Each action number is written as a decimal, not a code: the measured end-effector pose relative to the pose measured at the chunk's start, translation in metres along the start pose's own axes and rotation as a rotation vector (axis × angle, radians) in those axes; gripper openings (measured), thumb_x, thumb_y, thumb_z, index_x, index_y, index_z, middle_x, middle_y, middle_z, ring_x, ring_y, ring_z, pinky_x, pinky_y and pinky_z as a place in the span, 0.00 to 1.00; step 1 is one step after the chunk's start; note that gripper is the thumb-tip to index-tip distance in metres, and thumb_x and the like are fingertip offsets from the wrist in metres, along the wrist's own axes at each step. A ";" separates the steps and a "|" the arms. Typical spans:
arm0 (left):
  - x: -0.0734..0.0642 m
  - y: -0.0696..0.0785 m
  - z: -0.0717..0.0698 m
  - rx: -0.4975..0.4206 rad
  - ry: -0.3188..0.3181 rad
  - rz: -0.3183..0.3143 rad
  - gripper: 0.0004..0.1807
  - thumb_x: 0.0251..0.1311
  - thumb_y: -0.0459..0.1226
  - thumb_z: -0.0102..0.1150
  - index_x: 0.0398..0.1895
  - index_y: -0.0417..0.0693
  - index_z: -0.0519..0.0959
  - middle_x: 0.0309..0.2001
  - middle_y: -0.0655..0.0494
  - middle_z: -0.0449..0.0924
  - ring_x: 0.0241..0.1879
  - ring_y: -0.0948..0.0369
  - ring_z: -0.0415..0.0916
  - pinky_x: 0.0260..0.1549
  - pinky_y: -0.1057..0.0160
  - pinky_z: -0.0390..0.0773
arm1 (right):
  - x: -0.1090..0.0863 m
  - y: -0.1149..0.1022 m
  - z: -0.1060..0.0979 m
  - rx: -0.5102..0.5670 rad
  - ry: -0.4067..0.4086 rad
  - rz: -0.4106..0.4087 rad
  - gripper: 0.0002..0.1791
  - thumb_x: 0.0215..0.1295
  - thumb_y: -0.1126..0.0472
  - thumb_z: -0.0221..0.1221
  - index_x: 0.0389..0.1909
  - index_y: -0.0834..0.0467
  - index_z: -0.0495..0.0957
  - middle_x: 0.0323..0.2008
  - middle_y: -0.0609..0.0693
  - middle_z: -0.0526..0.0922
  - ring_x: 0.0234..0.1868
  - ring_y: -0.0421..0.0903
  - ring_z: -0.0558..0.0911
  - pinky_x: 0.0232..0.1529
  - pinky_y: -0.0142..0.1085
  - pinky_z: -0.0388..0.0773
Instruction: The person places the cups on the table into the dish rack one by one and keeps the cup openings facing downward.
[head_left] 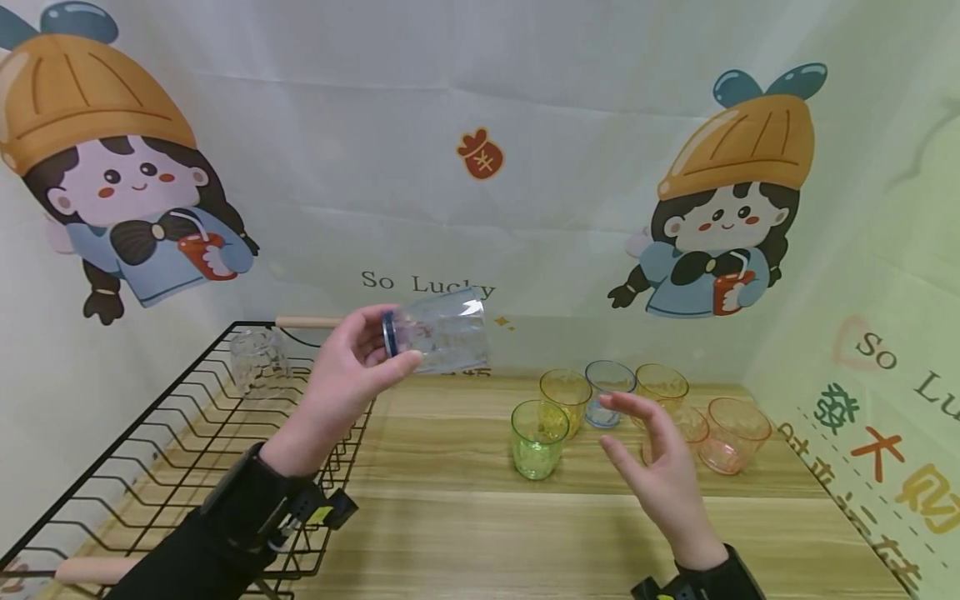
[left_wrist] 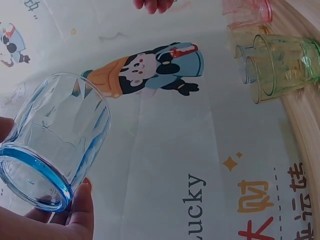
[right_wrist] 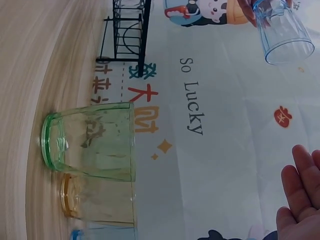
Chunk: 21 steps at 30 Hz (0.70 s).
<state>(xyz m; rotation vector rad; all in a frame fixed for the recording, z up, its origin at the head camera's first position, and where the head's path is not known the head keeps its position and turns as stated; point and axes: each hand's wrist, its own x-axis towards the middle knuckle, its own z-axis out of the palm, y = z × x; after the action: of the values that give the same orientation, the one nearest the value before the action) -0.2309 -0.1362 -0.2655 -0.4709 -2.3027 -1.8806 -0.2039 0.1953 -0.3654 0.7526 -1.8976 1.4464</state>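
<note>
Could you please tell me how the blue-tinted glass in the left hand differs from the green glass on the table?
The blue-tinted glass is held up by the left hand, while the green glass stands on the wooden table. The blue-tinted glass is tipped sideways; the green glass is upright. The blue-tinted glass has a blue base, the green glass a green one. Both are see-through.
</note>
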 end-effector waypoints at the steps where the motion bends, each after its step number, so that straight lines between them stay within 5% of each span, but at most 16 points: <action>1: 0.000 0.000 -0.001 0.001 0.002 -0.003 0.38 0.56 0.39 0.65 0.68 0.47 0.59 0.61 0.49 0.66 0.60 0.56 0.68 0.51 0.80 0.74 | 0.000 0.000 -0.001 -0.004 0.001 -0.001 0.28 0.53 0.82 0.57 0.57 0.72 0.67 0.54 0.44 0.79 0.59 0.35 0.73 0.66 0.22 0.60; 21: 0.004 -0.003 -0.023 0.071 0.049 -0.013 0.38 0.59 0.42 0.62 0.69 0.46 0.57 0.62 0.49 0.67 0.61 0.58 0.66 0.59 0.76 0.71 | -0.002 0.005 -0.014 -0.101 0.035 0.071 0.27 0.54 0.80 0.59 0.57 0.68 0.69 0.52 0.38 0.79 0.57 0.31 0.72 0.63 0.21 0.61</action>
<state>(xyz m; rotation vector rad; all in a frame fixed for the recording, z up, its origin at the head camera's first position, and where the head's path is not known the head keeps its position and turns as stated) -0.2376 -0.1582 -0.2618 -0.3968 -2.3372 -1.7887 -0.2038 0.2098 -0.3674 0.6136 -1.9723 1.3853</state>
